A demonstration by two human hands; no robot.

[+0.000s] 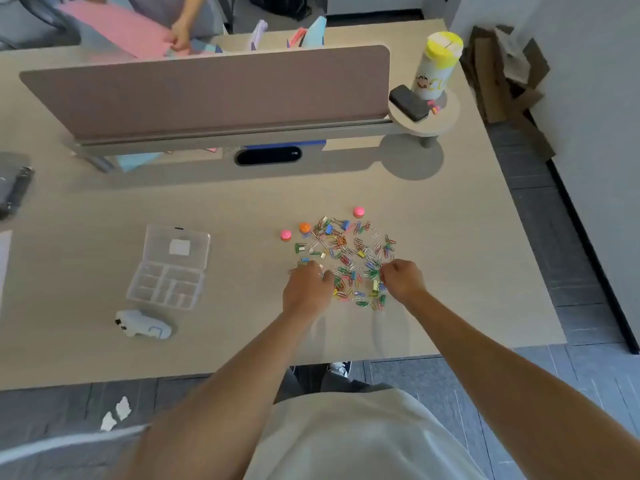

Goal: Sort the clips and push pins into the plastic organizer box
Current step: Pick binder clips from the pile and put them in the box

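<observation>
A loose pile of coloured paper clips and small binder clips (349, 258) lies spread on the desk right of centre. Round pins sit at its far edge: two pink ones (286, 235) (358, 212) and an orange one (304, 227). The clear plastic organizer box (169, 268) lies open to the left, its compartments looking empty. My left hand (306, 289) is down on the pile's near-left edge, fingers curled into the clips. My right hand (403, 278) is at the near-right edge, fingers also curled down. What either hand holds is hidden.
A white handheld device (143, 324) lies near the box. A desk divider panel (207, 95) runs across the back, with a side shelf (446, 119) carrying a yellow-lidded canister (437, 65) and a black case (408, 102). Another person's hand (180, 36) handles pink paper beyond the divider.
</observation>
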